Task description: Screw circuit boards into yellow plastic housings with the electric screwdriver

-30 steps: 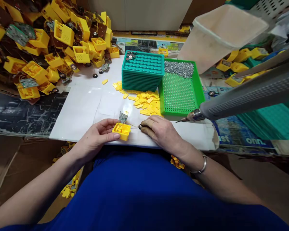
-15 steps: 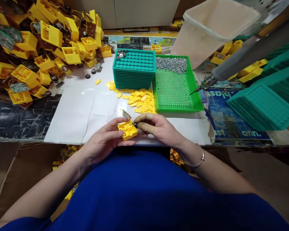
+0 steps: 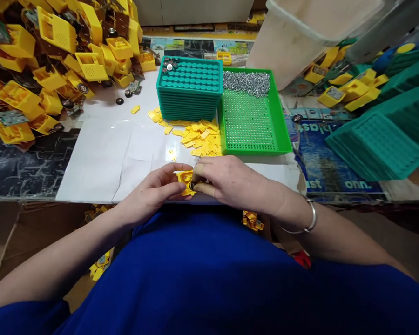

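Close to the table's front edge, my left hand (image 3: pixel 157 188) grips a small open yellow plastic case (image 3: pixel 184 178) between thumb and fingers. My right hand (image 3: pixel 226 181), with tan covers on the thumb and fingertips, pinches a small round black part (image 3: pixel 191 185), which looks like a speaker, at the case's right side. My right fingers hide much of that part and the right half of the case. Just beyond my hands lies a pile of flat yellow plastic pieces (image 3: pixel 204 137).
A stack of teal trays (image 3: pixel 190 100) stands behind the pile, beside a green tray (image 3: pixel 282 130) with many small screws (image 3: pixel 246 83). Yellow cases with wires and boards (image 3: pixel 56 32) heap up at left. A translucent bin (image 3: pixel 282 42) and more teal trays (image 3: pixel 380 144) are at right.
My right hand has moved in over the case, bringing the black part into it. The circuit board that stuck up behind the case is out of sight. The screwdriver tip has left the green tray.
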Motion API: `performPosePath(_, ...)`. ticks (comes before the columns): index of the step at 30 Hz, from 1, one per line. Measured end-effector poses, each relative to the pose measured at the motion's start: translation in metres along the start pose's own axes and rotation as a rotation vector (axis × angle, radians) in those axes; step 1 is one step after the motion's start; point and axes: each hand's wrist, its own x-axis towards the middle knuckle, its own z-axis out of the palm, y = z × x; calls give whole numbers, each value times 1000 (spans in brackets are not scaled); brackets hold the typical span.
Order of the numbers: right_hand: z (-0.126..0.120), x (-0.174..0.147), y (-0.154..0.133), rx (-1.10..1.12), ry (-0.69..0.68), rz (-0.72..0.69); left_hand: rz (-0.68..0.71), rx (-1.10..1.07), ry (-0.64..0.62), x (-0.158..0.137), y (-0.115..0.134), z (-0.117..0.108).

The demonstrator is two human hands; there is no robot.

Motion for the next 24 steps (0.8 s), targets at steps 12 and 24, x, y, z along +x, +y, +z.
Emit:
performPosePath(12,17,-3,9,273,375,-229,179,-88,74,6,-1,-1)
performPosePath(24,42,2,28,70,745,-368,208,-146,108,13,-2,-4)
